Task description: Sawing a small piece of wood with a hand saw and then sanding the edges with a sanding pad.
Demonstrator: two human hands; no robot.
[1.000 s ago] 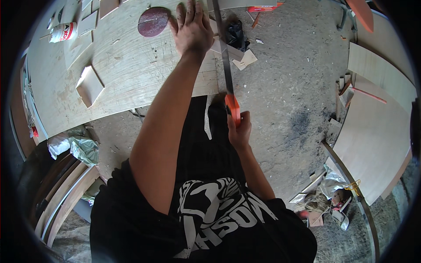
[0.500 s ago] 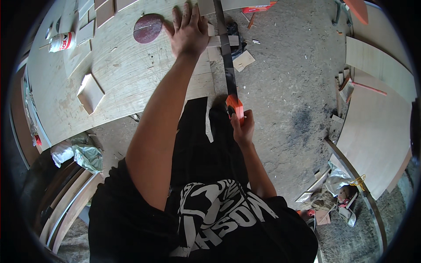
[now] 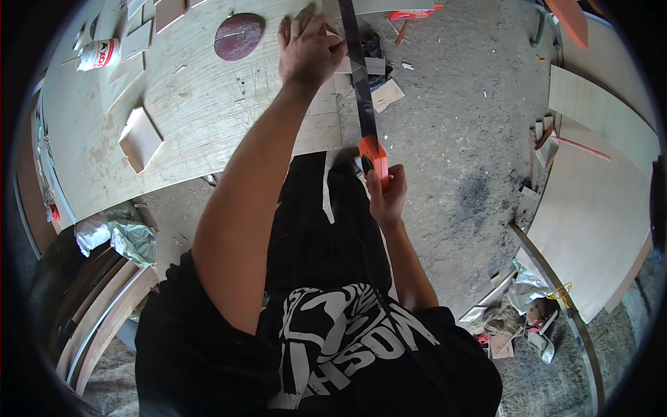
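Note:
My left hand (image 3: 306, 52) rests palm down near the right edge of a pale plywood board (image 3: 174, 83), fingers bent and somewhat apart, beside a dark red disc (image 3: 239, 36). My right hand (image 3: 388, 194) grips an orange tool (image 3: 373, 161) with a black grip, apparently a tape measure. Its long dark flat strip (image 3: 363, 97) runs along the board’s edge, passes just right of my left hand and leaves the top of the view. Small wood offcuts (image 3: 386, 94) and a black plastic bag (image 3: 372, 45) lie beyond that edge, partly behind the strip.
A white container (image 3: 95, 54) and a wooden piece (image 3: 141, 139) lie on the board. Panels (image 3: 590, 222) and a bent long strip (image 3: 549, 271) are at right on the concrete floor (image 3: 458, 139). Curved timber strips (image 3: 97, 326) and crumpled bags (image 3: 132, 240) are at lower left.
My left hand’s fingers were stretched out and are now bent. My right hand and the orange tool have shifted slightly forward, toward the top of the view.

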